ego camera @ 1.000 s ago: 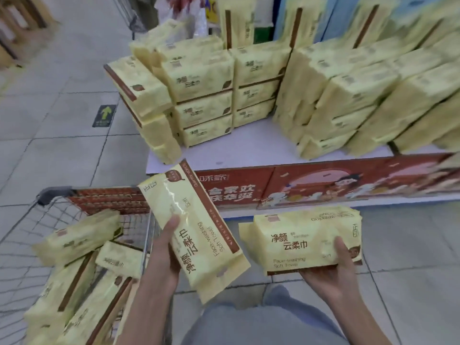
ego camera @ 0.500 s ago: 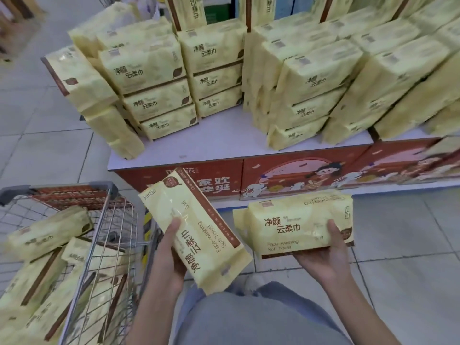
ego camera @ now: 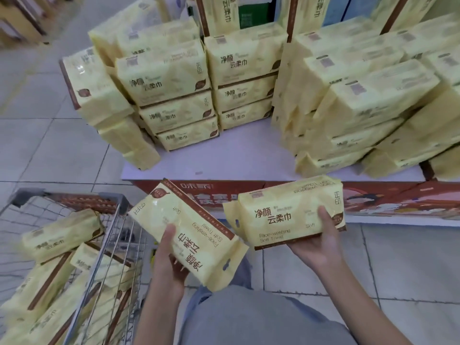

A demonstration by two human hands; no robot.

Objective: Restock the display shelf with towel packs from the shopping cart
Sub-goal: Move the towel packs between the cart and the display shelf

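Observation:
My left hand grips a yellow towel pack, tilted with its brown edge up and to the right. My right hand holds a second yellow towel pack level, thumb on its front face. Both packs hover just in front of the display shelf, whose white top carries stacked yellow packs at left and right, with a bare strip between. The wire shopping cart stands at the lower left and holds several more packs.
The shelf's red printed front panel faces me. Grey tiled floor lies to the left and under my feet. My grey trouser leg fills the bottom middle. Blue and green goods stand behind the stacks.
I have come closer to the shelf, which now looms larger. Both hands have carried their packs forward and slightly up toward its front edge. The cart has slid left in view.

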